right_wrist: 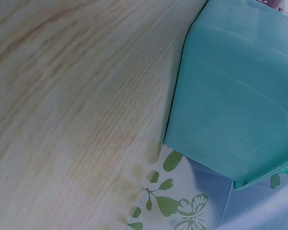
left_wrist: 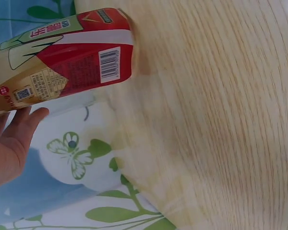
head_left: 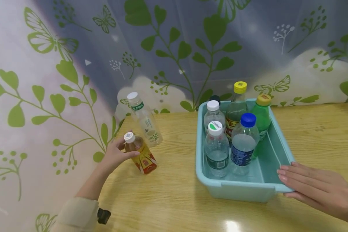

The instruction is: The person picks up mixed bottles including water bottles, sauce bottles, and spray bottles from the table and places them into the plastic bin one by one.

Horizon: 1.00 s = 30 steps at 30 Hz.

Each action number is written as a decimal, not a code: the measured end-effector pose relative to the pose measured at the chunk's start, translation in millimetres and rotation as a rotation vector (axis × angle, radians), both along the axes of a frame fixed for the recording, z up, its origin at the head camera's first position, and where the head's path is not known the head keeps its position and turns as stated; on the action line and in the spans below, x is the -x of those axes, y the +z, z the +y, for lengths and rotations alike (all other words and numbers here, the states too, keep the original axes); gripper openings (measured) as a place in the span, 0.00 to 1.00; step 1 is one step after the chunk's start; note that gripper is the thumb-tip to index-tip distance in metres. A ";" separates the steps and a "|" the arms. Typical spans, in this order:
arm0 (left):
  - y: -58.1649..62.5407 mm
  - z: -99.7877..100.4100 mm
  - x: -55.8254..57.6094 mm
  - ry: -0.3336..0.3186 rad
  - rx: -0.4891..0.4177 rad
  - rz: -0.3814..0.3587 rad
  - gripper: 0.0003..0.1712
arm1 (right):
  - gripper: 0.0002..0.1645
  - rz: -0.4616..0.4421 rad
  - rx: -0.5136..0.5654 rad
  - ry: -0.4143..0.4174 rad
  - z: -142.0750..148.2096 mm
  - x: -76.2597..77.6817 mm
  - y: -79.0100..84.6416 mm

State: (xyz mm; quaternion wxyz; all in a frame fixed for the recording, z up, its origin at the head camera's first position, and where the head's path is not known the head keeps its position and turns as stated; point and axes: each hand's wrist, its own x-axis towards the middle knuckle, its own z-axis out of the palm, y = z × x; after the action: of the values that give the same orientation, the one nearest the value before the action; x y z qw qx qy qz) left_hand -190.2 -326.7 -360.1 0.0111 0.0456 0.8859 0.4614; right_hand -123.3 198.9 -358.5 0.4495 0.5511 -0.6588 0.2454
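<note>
My left hand [head_left: 116, 153] holds a small bottle of amber drink [head_left: 142, 156] with a white cap, thumb across its front and fingers behind. In the left wrist view, fingertips [left_wrist: 26, 120] lie against its red and yellow label. Just behind it stands a clear, tall bottle [head_left: 148, 124] with a white cap and green neck band. At the near right corner of a teal plastic tub [head_left: 237, 188], my right hand [head_left: 322, 187] rests on the rim with its fingers straight and together. The right wrist view shows the tub's outer wall [right_wrist: 230, 105], but not the hand.
Several bottles stand in the tub, among them a blue-capped bottle [head_left: 243, 141], a yellow-capped bottle [head_left: 236, 108] and a green bottle [head_left: 261, 119]. Beneath everything is a wood-grain table [head_left: 174, 199]. A leaf-patterned cloth [head_left: 168, 48] hangs behind and at the left.
</note>
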 end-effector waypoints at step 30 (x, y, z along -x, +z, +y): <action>56.2 30.2 -10.6 -0.177 0.063 0.161 0.34 | 0.20 0.021 0.032 0.030 -3.6 -0.4 1.7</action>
State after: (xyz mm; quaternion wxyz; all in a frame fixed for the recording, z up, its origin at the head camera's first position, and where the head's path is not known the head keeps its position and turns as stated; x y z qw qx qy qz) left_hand -179.6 -296.5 -303.9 -0.0178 0.1601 0.8905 0.4255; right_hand -122.9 195.3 -356.8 0.4614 0.5562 -0.6416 0.2570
